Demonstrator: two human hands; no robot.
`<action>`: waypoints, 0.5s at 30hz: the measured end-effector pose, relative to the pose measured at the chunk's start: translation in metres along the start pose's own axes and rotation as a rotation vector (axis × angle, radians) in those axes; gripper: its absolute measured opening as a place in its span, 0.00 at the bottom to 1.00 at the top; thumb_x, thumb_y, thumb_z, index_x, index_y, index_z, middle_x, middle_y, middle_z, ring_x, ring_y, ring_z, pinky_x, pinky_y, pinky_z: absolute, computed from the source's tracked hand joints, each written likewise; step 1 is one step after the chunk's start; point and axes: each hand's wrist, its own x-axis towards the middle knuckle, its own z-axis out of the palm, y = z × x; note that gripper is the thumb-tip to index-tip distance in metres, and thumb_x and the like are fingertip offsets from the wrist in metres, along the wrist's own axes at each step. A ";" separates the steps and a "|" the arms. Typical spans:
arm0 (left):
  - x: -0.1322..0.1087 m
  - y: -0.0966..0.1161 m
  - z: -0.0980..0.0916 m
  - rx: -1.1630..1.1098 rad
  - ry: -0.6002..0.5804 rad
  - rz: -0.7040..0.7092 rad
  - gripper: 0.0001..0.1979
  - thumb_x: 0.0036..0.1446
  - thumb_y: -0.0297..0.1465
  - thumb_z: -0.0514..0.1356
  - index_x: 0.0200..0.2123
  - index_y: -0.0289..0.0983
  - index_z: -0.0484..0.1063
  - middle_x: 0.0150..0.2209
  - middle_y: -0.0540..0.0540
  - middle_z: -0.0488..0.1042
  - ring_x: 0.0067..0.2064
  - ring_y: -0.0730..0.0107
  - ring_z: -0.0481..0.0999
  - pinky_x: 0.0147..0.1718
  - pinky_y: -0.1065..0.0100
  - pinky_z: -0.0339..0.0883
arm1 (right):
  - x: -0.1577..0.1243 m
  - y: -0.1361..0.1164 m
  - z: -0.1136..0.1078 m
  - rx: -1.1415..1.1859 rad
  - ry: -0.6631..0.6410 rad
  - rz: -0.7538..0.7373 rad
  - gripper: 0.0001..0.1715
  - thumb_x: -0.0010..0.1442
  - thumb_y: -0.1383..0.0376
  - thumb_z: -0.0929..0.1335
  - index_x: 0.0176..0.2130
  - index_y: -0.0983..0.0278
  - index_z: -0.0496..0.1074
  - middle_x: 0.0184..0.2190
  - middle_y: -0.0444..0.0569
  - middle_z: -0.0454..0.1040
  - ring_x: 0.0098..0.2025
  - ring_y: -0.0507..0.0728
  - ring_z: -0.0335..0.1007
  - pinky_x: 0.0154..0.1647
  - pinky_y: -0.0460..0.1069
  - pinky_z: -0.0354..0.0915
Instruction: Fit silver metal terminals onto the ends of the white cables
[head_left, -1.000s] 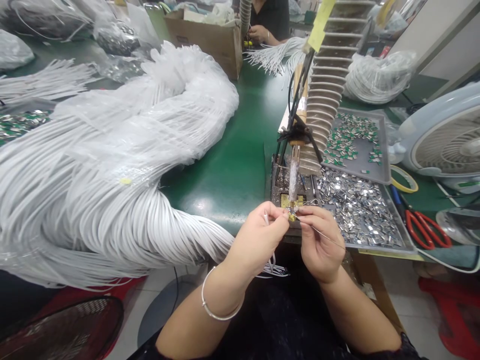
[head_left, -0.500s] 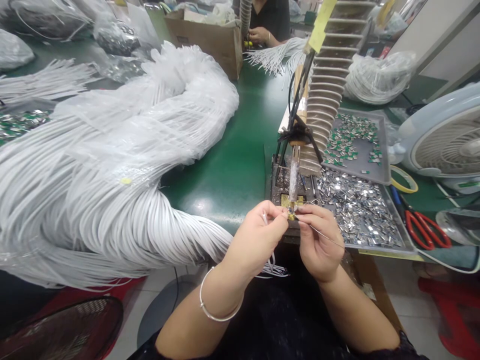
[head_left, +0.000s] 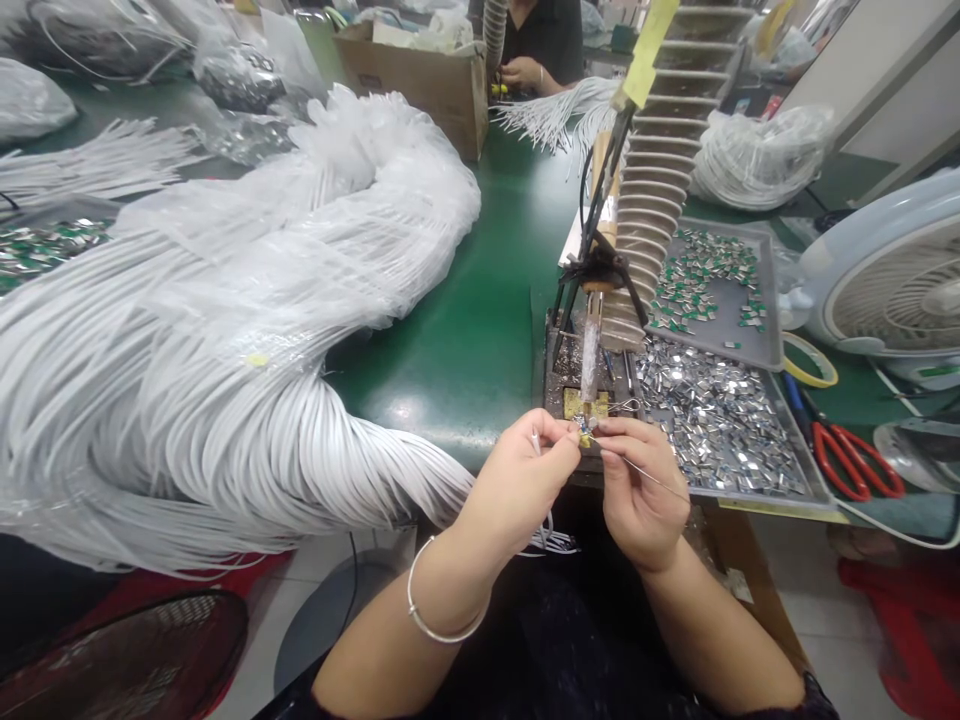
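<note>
Pinching at the fingertips, the left hand [head_left: 521, 490] grips a white cable [head_left: 535, 440] and the right hand [head_left: 641, 490] a thin wire [head_left: 645, 470], their tips nearly meeting just above a brass plate [head_left: 583, 404]. Above it stands what looks like a soldering iron [head_left: 590, 360], apparently fixed upright to leave both hands free. A tray of metal clips [head_left: 757, 493] sits just right, within easy reach, and a huge cable bundle [head_left: 225, 400] lies left.

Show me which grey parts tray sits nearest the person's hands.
The lower tray, heaped with bare silver metal pieces, just beyond the right hand. The other tray lies farther up the bench and holds sparser pieces marked with green.
</note>
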 end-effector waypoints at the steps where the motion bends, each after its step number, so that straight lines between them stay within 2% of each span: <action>1: 0.000 -0.001 0.000 0.007 0.002 -0.004 0.09 0.54 0.31 0.57 0.25 0.37 0.59 0.16 0.60 0.55 0.17 0.84 0.47 0.18 0.76 0.44 | -0.001 0.000 0.000 -0.002 -0.002 0.006 0.14 0.56 0.76 0.64 0.40 0.62 0.70 0.37 0.51 0.73 0.40 0.57 0.72 0.39 0.55 0.71; 15: 0.004 0.009 0.001 0.004 0.014 0.015 0.11 0.53 0.31 0.59 0.24 0.37 0.58 0.18 0.59 0.57 0.18 0.85 0.48 0.18 0.77 0.45 | 0.006 -0.002 0.002 -0.032 0.018 -0.017 0.12 0.57 0.74 0.64 0.40 0.62 0.70 0.36 0.51 0.74 0.40 0.57 0.73 0.39 0.55 0.71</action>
